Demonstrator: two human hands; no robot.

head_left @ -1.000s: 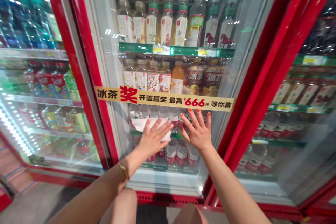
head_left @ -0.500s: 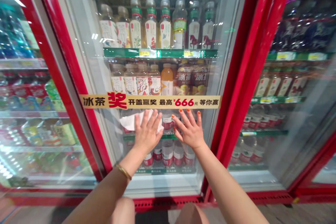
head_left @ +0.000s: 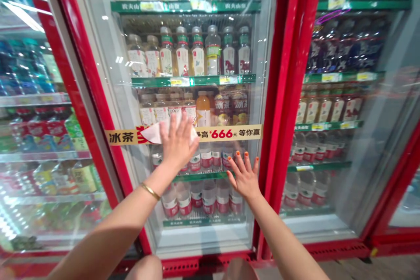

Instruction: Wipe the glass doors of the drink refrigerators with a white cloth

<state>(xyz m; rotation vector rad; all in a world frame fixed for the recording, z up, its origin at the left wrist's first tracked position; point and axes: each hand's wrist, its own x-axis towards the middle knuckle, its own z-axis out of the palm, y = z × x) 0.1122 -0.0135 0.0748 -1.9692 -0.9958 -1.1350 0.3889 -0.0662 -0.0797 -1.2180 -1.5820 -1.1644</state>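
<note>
My left hand [head_left: 177,142] holds a white cloth [head_left: 152,133] flat against the glass door [head_left: 210,164] of a drinks fridge. Its fingers point upward over the cloth, which sticks out to the left and covers part of the yellow lettered strip [head_left: 234,133]. A gold bangle [head_left: 150,190] circles the left wrist. Lower and to the right, my right hand [head_left: 245,177] rests on the glass with its fingers spread and nothing in it. Orange polish shows on its nails. Behind the glass stand rows of bottles [head_left: 197,54] on green-edged shelves.
Red door frames [head_left: 278,109] border the glass on both sides. Another fridge section with bottles [head_left: 337,109] is at the right, and one with packaged drinks [head_left: 59,124] at the left. A red slotted base [head_left: 182,267] runs along the floor by my knees.
My left hand has slid the white cloth up the glass, from below the yellow strip onto it. The right hand is slightly lower on the door. The view has tilted upward.
</note>
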